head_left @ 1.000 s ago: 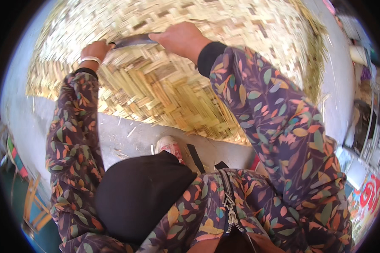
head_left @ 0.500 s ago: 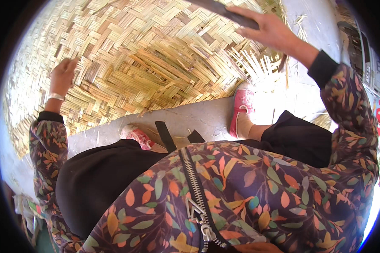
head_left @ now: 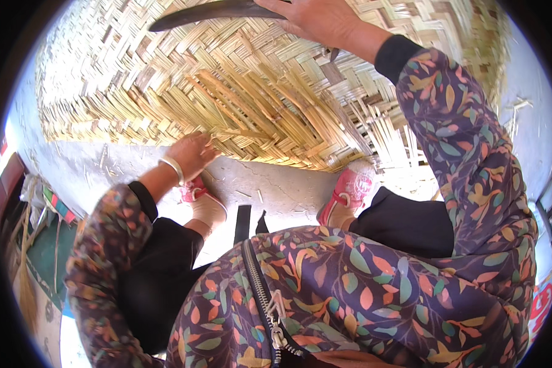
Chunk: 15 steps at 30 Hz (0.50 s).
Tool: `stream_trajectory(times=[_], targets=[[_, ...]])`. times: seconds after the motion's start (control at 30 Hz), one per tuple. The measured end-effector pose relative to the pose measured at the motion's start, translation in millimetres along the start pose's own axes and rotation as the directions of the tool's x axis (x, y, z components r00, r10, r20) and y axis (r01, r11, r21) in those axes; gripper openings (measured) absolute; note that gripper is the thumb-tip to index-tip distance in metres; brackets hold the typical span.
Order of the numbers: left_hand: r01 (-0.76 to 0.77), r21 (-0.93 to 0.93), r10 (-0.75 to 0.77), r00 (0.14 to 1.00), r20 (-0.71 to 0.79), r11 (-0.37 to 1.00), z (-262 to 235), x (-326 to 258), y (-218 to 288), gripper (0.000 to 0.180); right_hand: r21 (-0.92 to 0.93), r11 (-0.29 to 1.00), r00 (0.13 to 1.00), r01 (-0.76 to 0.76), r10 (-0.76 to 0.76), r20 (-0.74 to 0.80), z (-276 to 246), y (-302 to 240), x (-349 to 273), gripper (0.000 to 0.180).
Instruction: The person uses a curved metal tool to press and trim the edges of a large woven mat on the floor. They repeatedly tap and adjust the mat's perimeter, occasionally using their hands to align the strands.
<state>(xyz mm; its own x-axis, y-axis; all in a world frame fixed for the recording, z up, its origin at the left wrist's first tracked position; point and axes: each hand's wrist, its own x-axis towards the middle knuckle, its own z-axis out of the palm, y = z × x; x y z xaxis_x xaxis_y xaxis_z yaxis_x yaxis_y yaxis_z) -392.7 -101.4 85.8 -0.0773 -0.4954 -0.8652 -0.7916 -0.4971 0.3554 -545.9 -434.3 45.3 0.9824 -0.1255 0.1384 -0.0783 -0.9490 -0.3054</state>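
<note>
A large woven mat [head_left: 138, 92] of pale split strips spreads before me, with yellower strips [head_left: 276, 116] along its near middle part. My left hand [head_left: 192, 153] is at the near edge of the mat, its fingers bent and closed around the border strips; the fingertips are partly hidden. Above the far part of the mat, my right hand [head_left: 316, 19] grips a long, dark, curved blade-like tool [head_left: 208, 13], whose tapered tip points left. The top of that hand is cut off by the picture's edge.
Loose strip ends [head_left: 389, 132] fan out at the mat's near right. My feet in red-and-white shoes [head_left: 348, 190] stand on the grey floor [head_left: 270, 178] close to the mat's edge. A broom [head_left: 26, 288] and bags stand at the far left.
My left hand has come right and nearer, from the mat's left part to its near edge. My right hand has swung left with the dark tool. The view has shifted as well.
</note>
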Motion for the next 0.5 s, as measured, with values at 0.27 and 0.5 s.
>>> stream_trajectory(times=[0.27, 0.5], targets=[[0.241, -0.041, -0.242, 0.918, -0.314, 0.970, 57, 33, 11, 0.036, -0.136, 0.988, 0.988, 0.076, -0.093, -0.124, 16, 13, -7, 0.054], [0.375, -0.059, -0.374, 0.873, -0.314, 0.925, 43, 31, 27, 0.043, -0.221, 0.973, 0.974, 0.073, -0.117, -0.193, 27, 18, -1, 0.065]])
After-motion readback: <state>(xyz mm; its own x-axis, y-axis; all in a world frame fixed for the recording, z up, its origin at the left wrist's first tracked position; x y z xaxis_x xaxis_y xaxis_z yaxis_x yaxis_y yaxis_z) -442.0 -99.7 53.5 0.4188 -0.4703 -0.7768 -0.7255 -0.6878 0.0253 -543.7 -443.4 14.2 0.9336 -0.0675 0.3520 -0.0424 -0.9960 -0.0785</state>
